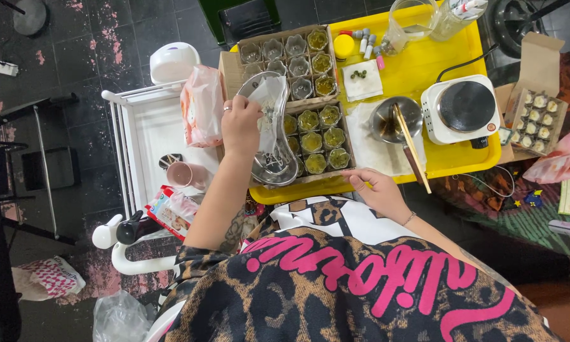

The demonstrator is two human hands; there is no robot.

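Nearest, right hand resting fingers loosely apart on near edge of yellow tray. Beyond, left hand pinched on clear plastic bag over metal dish, beside cardboard boxes of small glass jars. Farther right, white hotplate. Left, white cart; dark tiled floor behind.

There is one view only, from a camera worn on the person's head, so nothing is shared with a second view. It looks steeply down, almost straight, past the person's patterned shirt at the bottom edge and onto the yellow tray beyond it. The tray sits in the upper middle of the frame, fairly near, within arm's reach. Left of the tray the view takes in a white cart and dark floor tiles; right of the tray, an open cardboard box.
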